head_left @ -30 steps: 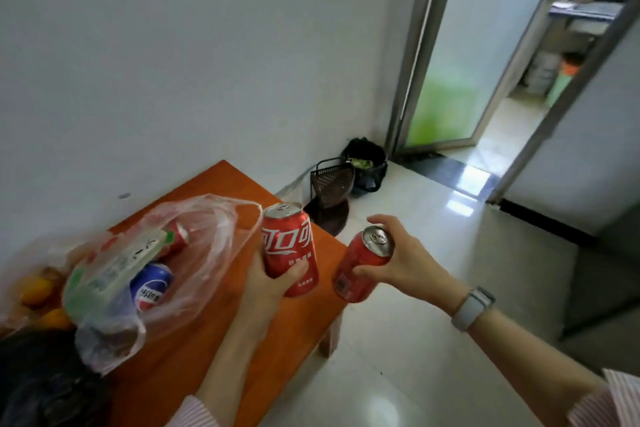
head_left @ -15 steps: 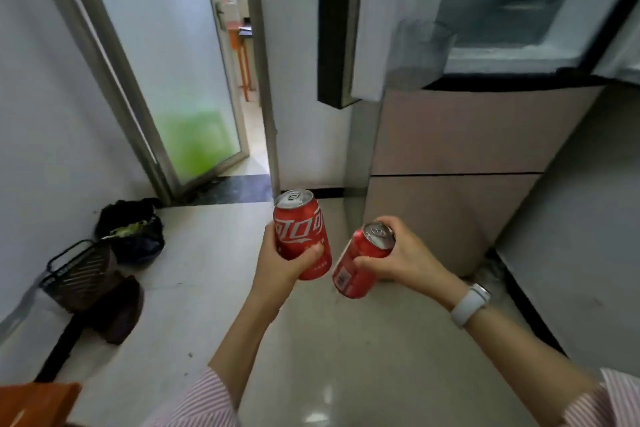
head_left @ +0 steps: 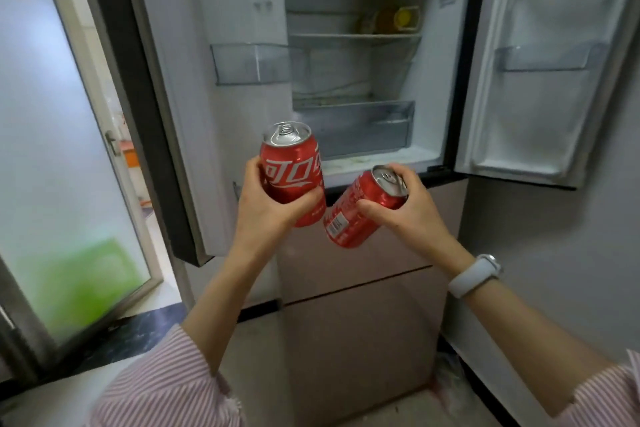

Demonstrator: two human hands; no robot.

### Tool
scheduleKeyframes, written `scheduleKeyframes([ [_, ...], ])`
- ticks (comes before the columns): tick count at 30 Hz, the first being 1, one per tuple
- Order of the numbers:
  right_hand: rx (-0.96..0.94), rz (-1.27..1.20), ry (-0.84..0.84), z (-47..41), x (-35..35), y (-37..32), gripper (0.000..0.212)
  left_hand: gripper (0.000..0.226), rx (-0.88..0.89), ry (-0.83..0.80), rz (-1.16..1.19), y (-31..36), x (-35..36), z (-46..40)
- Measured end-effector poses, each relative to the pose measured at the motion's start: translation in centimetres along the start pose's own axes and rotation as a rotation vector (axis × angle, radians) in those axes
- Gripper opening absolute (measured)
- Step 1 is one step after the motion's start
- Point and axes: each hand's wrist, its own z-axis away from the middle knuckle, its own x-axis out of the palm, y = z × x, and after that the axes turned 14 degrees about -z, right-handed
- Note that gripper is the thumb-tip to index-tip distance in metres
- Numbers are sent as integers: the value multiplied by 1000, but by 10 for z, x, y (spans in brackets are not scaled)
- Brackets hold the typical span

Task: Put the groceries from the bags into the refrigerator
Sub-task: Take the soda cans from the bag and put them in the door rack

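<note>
Head view, fingers [head_left: 313, 196] around upright can [head_left: 292, 173]

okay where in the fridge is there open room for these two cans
Both door bins look bare: left door bin and right door bin. The shelf above the drawer seems free. The shelf above is crowded at its right by yellowish items.

A frosted glass door [head_left: 65, 156] in a grey metal frame stands left of the fingers [head_left: 398, 215], daylight and a green blur showing through it. A plain grey wall [head_left: 554, 253] rises to their right. Below them lies a pale glossy floor [head_left: 256, 350] with a dark threshold [head_left: 138, 333].
</note>
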Motion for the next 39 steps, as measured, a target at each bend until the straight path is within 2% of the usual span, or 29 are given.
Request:
scheduleKeyframes([
  [4, -150, -29, -54, -78, 11, -9, 65, 67, 42, 127, -47, 3, 3, -55],
  [10, -224, -94, -168, -160, 29, 10, 63, 75, 5, 194, -189, -15, 9, -102],
  [17, -190, -89, -500, -218, 52, 49, 71, 77, -143, 244, -330, -36, 20, -120],
  [21, -164, -11, -722, -243, 67, 68, 77, 82, -219, 230, -451, -43, 23, -127],
  [23, -164, 24, -799, -251, 73, 75, 71, 79, -280, 256, -532, -47, 26, -130],
  [27, -234, 81, -891, -259, 81, 82, 63, 73, -426, 346, -664, -49, 30, -130],
  [30, -325, 137, -938, -262, 86, 87, 54, 72, -472, 384, -804, -47, 37, -131],
  [34, -360, 104, -1025, -266, 90, 94, 48, 79, -514, 356, -948, -46, 43, -133],
  [39, -333, 74, -1117, -270, 94, 99, 50, 77, -536, 304, -1059, -43, 44, -132],
])
